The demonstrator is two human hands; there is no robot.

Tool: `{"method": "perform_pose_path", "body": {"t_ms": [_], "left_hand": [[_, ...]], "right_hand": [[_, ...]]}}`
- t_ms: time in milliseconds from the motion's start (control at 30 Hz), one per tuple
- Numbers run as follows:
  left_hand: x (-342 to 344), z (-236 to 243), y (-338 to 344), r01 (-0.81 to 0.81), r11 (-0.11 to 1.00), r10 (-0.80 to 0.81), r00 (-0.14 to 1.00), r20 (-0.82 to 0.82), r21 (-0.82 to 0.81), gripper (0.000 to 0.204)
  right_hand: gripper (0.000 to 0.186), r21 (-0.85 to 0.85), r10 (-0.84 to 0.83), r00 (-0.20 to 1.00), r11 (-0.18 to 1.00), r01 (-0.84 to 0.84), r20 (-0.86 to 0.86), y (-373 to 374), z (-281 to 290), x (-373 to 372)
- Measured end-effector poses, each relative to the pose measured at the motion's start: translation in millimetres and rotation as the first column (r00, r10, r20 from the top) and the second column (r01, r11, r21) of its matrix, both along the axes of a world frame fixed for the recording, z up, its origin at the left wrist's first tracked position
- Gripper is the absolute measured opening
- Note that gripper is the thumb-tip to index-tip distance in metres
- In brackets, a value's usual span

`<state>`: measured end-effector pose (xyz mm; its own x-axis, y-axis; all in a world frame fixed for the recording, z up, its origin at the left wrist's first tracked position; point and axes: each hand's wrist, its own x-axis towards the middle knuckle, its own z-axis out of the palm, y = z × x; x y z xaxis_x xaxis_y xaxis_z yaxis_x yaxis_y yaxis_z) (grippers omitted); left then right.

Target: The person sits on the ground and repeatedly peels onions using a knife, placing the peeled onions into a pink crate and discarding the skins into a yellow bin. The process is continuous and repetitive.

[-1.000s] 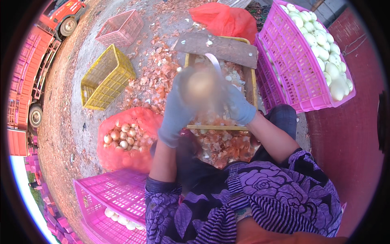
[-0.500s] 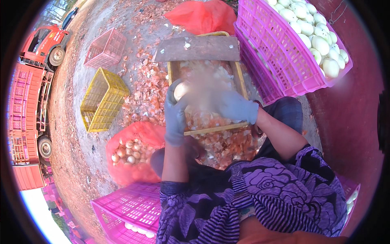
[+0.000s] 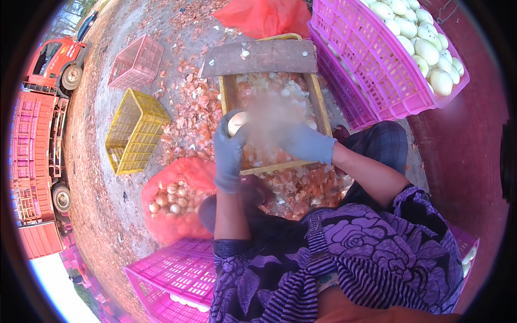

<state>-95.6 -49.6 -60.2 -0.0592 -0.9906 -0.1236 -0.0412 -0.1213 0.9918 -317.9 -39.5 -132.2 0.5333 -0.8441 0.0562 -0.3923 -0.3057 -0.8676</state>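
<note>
My left hand (image 3: 229, 153), in a grey-blue glove, is closed round a pale onion (image 3: 237, 123) over the left side of a yellow-edged bin (image 3: 320, 107). My gloved right hand (image 3: 312, 145) is at the bin's right, a little apart from the onion; a hazy blur covers its fingertips and anything in them. Onion skins (image 3: 280, 86) and pale scraps lie in the bin, with a wooden board (image 3: 258, 56) across its far end. More skins (image 3: 293, 194) are heaped at the near end between my legs.
Pink crates of white peeled onions (image 3: 377, 75) stand at right. A red net sack of unpeeled onions (image 3: 177, 220) and pink crates (image 3: 167, 272) sit at near left. Yellow (image 3: 134, 129) and pink crates (image 3: 134, 62), a red sack (image 3: 261, 16) and a red truck (image 3: 43, 151) are further out.
The onion has moved from the middle to the left in my left hand, and my hands have parted slightly. A pale blade seen a second ago is no longer visible. The view has shifted.
</note>
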Motion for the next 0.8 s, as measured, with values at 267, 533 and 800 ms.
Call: {"method": "perform_pose_path", "body": {"t_ms": [267, 533, 800], "left_hand": [[-13.3, -15.8, 10.8, -0.152, 0.978, 0.176, 0.969, 0.172, -0.146, 0.038], [2.2, -1.2, 16.2, -0.074, 0.991, 0.099, 0.968, -0.231, 0.112, 0.040], [7.3, -8.4, 13.8, 0.072, 0.992, -0.018, 0.891, -0.453, 0.103, 0.041]], "right_hand": [[0.033, 0.020, -0.029, 0.994, 0.999, 0.031, -0.108, 18.2, 3.3, 9.1], [0.031, 0.438, 0.092, 0.988, 0.888, -0.138, 0.124, 12.5, 53.4, 13.4], [0.032, 0.284, -0.078, 0.975, 0.959, 0.016, 0.207, 1.0, 60.0, 19.5]]}}
